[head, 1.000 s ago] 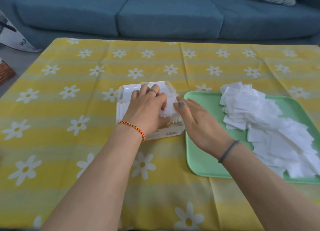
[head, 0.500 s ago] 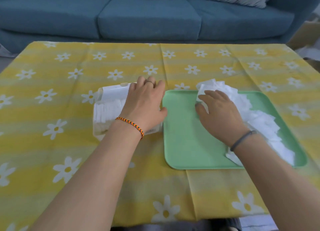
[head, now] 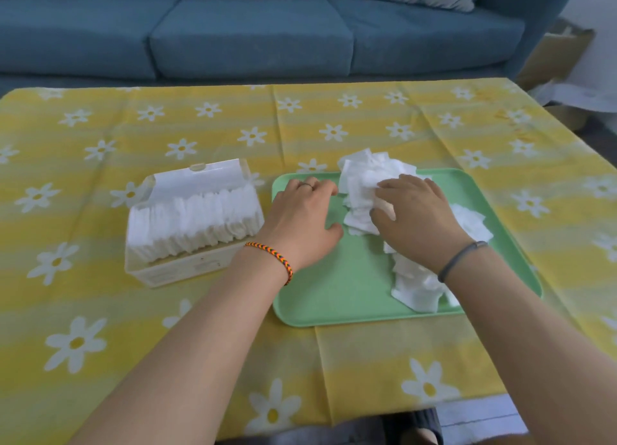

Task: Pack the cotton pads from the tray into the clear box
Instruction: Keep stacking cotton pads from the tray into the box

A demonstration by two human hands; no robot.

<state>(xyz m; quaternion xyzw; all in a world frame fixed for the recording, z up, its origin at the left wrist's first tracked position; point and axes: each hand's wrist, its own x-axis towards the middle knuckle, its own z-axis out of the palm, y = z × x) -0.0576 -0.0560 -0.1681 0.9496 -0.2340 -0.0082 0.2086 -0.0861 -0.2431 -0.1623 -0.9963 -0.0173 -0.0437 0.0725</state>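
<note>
We have one head-worn view, looking forward and down, close over the table (head: 200,361); the sofa (head: 250,40) fills the frame's top.

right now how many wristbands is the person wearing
2. A braided orange-and-dark bracelet sits on the left wrist, near the clear box. A plain grey band sits on the right wrist, over the green tray. None seems hidden.

A soft, fibrous, matt texture is seen on the white square cotton pads (head: 362,191). The mint-green rectangular plastic tray (head: 337,294) is smooth with a dull sheen. The clear rigid plastic box (head: 187,267) appears glossy. The yellow daisy-print tablecloth (head: 200,344) is matt, creased cloth. The blue sofa (head: 250,44) upholstery is noted as woven fabric.
</note>
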